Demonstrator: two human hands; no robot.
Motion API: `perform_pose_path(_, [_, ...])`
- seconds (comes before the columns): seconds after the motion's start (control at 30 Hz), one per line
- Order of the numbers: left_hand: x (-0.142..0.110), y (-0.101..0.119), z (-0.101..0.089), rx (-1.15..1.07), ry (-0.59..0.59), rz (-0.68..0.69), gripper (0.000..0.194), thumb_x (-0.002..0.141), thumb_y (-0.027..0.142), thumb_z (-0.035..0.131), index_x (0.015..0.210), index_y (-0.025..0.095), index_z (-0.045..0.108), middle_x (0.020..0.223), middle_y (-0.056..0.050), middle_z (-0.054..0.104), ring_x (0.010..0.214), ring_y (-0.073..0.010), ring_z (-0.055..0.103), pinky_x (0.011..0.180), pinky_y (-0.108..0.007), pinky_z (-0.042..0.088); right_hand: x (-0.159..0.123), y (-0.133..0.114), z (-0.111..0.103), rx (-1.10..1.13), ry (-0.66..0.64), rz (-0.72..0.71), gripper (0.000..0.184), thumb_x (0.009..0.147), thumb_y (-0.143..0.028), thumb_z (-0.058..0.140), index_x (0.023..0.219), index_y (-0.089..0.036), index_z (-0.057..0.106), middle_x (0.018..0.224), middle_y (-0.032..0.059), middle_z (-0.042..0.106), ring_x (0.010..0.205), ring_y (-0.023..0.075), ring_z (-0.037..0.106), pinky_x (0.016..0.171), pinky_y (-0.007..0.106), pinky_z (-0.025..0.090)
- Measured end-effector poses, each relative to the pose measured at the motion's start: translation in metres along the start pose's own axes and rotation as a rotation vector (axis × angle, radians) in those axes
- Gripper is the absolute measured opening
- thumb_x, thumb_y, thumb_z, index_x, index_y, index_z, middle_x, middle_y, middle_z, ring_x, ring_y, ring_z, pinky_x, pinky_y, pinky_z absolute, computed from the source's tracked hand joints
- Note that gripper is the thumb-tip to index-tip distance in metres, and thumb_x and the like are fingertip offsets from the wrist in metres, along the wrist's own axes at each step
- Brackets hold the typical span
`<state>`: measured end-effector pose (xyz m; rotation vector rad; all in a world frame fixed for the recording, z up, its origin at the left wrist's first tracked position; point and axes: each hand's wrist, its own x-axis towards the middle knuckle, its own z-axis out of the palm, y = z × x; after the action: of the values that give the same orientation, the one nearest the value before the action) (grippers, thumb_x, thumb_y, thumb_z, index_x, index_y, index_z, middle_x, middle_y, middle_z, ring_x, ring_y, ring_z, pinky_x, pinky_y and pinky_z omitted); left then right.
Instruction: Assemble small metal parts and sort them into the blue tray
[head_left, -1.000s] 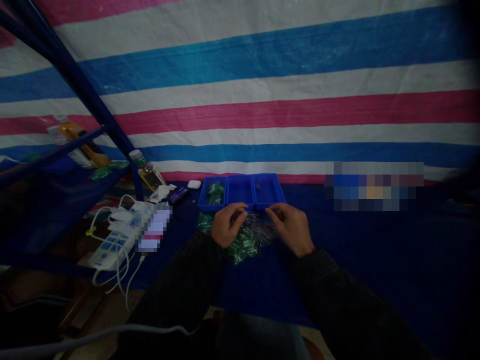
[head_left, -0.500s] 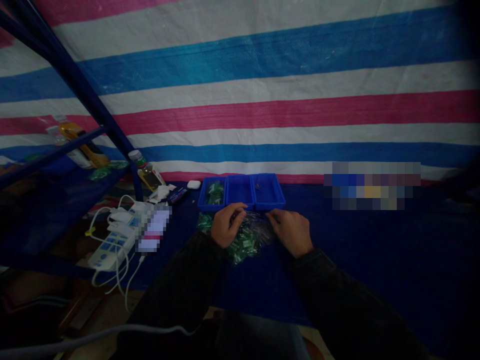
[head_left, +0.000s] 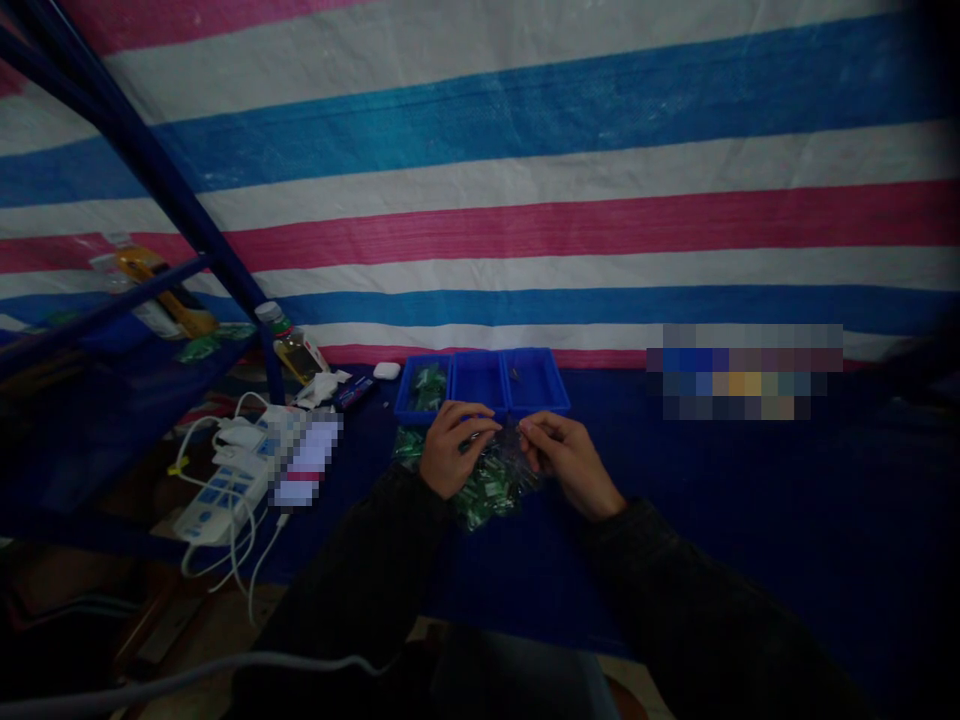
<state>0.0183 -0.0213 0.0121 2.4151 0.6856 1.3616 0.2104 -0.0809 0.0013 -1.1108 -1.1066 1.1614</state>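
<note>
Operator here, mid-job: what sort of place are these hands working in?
Likely a makeshift workspace for small-parts handwork: a striped tarpaulin hangs as the backdrop, three blue plastic trays sit behind a clear bag of small green parts, and a white power strip lies by a blue metal shelf frame.

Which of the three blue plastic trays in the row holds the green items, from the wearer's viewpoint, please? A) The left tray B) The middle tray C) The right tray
A: the left blue tray has the green items lying inside it.
</note>
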Motion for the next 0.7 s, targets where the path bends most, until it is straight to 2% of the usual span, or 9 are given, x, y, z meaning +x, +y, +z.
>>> perform_pose_path(0.23, [-0.0041, -0.0055, 0.003, 0.011, -0.084, -0.028, 0.017, 0.094, 0.018, 0.064, 0.107, 0.025, 0.073, 0.115, -0.006, 0.069, 0.109, -0.0217, 0.06, 0.093, -0.042, 0.052, -0.0016, 0.0, 0.0018, 0.116, -0.134, 0.072, 0.038, 0.093, -0.054, 0.062, 0.076, -0.019, 0.061, 0.054, -0.0036, 0.054, 0.044, 0.0091, 0.042, 0.044, 0.022, 0.027])
perform_pose_path(0.37, [-0.0042, -0.0066, 0.0037, -0.008, -0.11, -0.001, 0.011, 0.094, 0.021, 0.066, 0.101, 0.024, 0.074, 0.111, -0.006, 0.07, 0.106, -0.0211, 0.061, 0.094, -0.041, 0.052, -0.0031, -0.0024, 0.0053, 0.142, -0.19, 0.094, 0.037, 0.093, -0.053, 0.061, 0.077, -0.02, 0.061, 0.054, -0.0038, 0.053, 0.044, 0.0095, 0.04, 0.045, 0.023, 0.028])
perform_pose_path(0.5, [-0.0032, -0.0059, 0.0035, -0.007, -0.116, 0.029, 0.009, 0.093, 0.021, 0.068, 0.099, 0.023, 0.074, 0.111, -0.006, 0.071, 0.104, -0.0206, 0.06, 0.095, -0.04, 0.051, -0.0041, -0.0044, 0.0072, 0.16, -0.202, 0.093, 0.036, 0.094, -0.052, 0.061, 0.077, -0.02, 0.06, 0.055, -0.0038, 0.052, 0.045, 0.0096, 0.04, 0.045, 0.023, 0.028])
perform_pose_path(0.7, [-0.0056, -0.007, 0.0045, 0.008, -0.128, -0.014, 0.006, 0.09, 0.021, 0.07, 0.096, 0.021, 0.07, 0.112, -0.008, 0.07, 0.106, -0.0223, 0.063, 0.091, -0.04, 0.054, -0.0043, -0.0048, 0.0059, 0.239, -0.206, 0.163, 0.037, 0.087, -0.055, 0.067, 0.08, -0.021, 0.055, 0.065, -0.0021, 0.056, 0.049, 0.0106, 0.043, 0.046, 0.023, 0.029])
